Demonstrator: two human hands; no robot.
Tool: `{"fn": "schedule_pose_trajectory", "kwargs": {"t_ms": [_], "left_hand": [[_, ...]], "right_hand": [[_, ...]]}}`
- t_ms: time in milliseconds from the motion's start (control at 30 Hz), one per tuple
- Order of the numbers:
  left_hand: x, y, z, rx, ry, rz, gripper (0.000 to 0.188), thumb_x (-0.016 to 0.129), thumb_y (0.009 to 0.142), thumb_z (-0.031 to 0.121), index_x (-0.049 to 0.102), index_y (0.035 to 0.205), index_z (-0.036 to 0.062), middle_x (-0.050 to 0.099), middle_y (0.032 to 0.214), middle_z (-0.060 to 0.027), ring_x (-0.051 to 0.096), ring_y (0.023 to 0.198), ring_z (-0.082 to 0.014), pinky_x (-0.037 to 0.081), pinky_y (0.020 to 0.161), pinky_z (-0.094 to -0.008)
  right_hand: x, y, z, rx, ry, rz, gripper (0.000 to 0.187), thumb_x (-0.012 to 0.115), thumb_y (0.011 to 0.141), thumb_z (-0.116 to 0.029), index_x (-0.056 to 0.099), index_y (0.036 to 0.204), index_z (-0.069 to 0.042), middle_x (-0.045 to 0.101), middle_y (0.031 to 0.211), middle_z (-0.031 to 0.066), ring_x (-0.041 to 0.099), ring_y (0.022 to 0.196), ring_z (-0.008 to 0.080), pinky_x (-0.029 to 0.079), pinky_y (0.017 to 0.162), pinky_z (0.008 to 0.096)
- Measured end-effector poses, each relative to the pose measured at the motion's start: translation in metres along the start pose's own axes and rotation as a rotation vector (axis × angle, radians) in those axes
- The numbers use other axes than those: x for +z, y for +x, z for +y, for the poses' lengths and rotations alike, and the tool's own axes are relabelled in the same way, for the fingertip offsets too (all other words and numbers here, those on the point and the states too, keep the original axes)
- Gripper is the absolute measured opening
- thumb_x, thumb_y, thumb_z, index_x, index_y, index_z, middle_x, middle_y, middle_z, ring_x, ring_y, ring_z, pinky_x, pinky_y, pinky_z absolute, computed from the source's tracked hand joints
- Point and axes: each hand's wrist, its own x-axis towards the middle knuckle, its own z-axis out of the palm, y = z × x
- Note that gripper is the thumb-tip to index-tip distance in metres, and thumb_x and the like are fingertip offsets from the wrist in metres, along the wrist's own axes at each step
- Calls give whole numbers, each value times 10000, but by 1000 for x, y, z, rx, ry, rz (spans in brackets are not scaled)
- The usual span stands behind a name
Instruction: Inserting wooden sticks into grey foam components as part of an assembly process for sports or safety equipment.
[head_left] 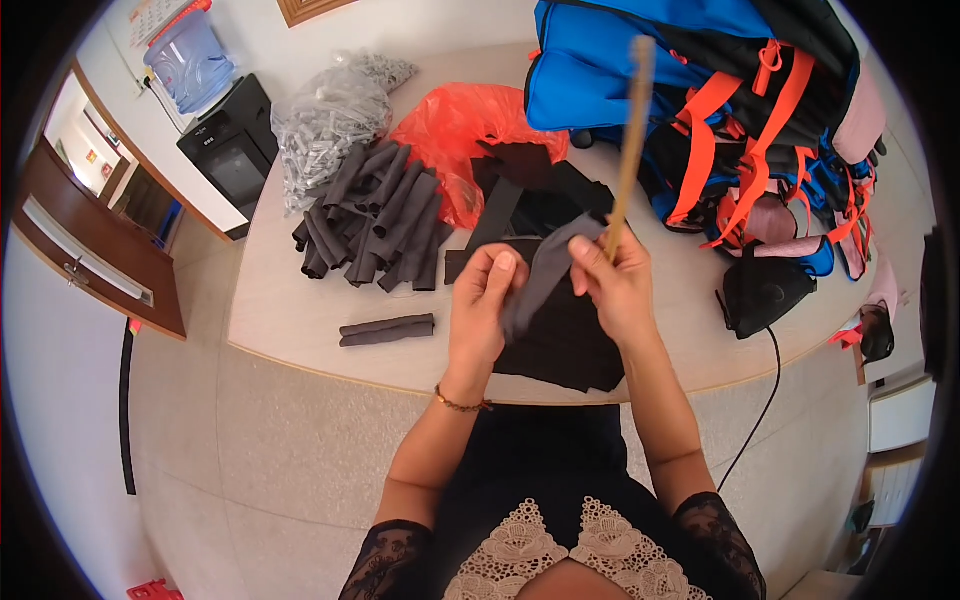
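A grey fabric piece (548, 272) stretches between my two hands above the table, its lower end blurred. My left hand (482, 298) is closed at its left edge, thumb pressed to the fingers. My right hand (622, 290) pinches the upper right end and also holds a thin wooden stick (632, 140) that points up and away. Beneath my hands lie flat black fabric pieces (565, 350), partly covered by them. To the left rests a rolled grey fabric tube (387, 330), apart from a heap of similar tubes (385, 225).
Behind the heap sits a clear plastic bag (330, 125) of small pale pieces, beside a red plastic bag (470, 120). Blue and black bags with orange straps (740, 150) fill the table's right side. A black pouch (765, 295) has a cable hanging over the front edge.
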Motion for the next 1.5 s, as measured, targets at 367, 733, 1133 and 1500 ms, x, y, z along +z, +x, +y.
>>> {"fn": "schedule_pose_trajectory", "kwargs": {"t_ms": [367, 733, 1133, 1500], "left_hand": [[-26, -29, 1, -278, -58, -248, 170, 443, 947, 87, 564, 1016, -10, 486, 630, -4, 529, 544, -106, 368, 488, -179], [-57, 13, 22, 267, 524, 331, 492, 606, 825, -53, 441, 1278, 45, 515, 1082, -64, 607, 849, -155, 505, 663, -248], [-23, 95, -22, 663, 1253, -344, 159, 721, 770, 155, 663, 886, 63, 620, 808, -80, 604, 740, -289, 497, 663, -361], [-14, 137, -21, -32, 972, -618, 140, 746, 739, 75, 702, 856, 10, 695, 774, -90, 654, 703, -132, 507, 671, -261]], "right_hand": [[21, 42, 11, -124, -244, 94, 148, 632, 892, -114, 513, 889, -27, 487, 649, -5, 461, 470, 57, 342, 426, 215], [81, 98, 27, -94, -196, -155, 240, 655, 860, -127, 512, 960, 38, 590, 801, 102, 606, 515, 147, 448, 465, 270], [-34, 132, -15, 71, -570, -316, 317, 502, 976, -316, 634, 992, -29, 549, 673, -17, 433, 562, 40, 332, 524, 194], [-200, 26, -56, 17, -1072, -128, 211, 674, 843, -133, 680, 999, 8, 626, 779, 59, 566, 716, 119, 449, 641, 273]]}}
